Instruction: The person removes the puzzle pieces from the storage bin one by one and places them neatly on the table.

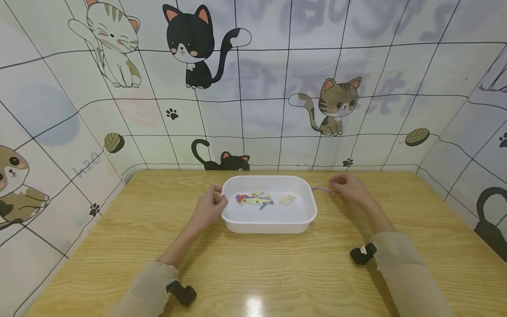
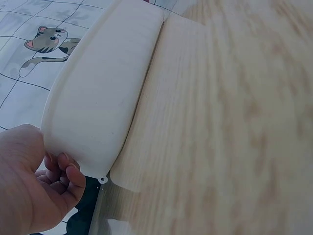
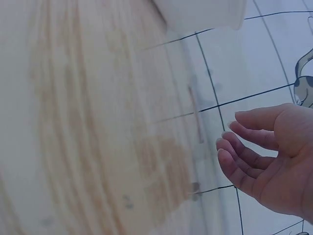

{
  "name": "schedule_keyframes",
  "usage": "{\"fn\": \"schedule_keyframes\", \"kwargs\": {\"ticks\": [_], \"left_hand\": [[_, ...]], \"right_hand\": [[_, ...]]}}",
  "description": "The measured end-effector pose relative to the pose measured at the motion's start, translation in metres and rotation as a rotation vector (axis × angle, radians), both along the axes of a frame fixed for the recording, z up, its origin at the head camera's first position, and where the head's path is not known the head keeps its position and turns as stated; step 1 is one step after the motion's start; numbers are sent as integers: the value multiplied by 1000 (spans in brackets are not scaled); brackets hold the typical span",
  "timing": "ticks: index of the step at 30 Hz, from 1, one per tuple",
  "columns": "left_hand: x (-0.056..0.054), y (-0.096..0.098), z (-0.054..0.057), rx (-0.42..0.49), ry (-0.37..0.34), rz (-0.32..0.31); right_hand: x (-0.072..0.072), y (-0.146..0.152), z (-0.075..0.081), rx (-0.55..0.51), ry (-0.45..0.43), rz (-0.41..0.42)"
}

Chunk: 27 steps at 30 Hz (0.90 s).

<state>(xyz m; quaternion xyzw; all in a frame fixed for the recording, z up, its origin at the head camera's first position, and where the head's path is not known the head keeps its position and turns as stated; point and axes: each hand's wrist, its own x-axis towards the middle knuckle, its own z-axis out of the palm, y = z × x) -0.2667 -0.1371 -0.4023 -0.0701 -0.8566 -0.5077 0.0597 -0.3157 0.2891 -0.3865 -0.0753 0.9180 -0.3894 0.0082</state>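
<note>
Head view: work appears partly done, with colorful pieces (image 1: 255,200) and pale scraps (image 1: 284,200) inside a white tray (image 1: 269,227) whose left rim the left hand (image 1: 207,205) pinches, while a purple strip (image 1: 321,189) lies outside at right, beside the right hand (image 1: 350,188), its loosely bent fingers apart and empty.

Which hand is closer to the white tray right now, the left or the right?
Left. The left hand grips the white tray at its left end; the right hand is apart from it, beyond its right end, near the thin purple strip.
</note>
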Motion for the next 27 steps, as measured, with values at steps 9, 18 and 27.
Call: {"fn": "schedule_keyframes", "kwargs": {"ticks": [9,18,27], "left_hand": [[1,1,2,-3,-15,-3],[1,0,2,-9,-10,-3],[2,-1,2,-1,1,-17]], "right_hand": [[16,-10,17,-42,71,16],[28,-35,38,7,166,30],[36,-62,48,-10,215,74]]}}
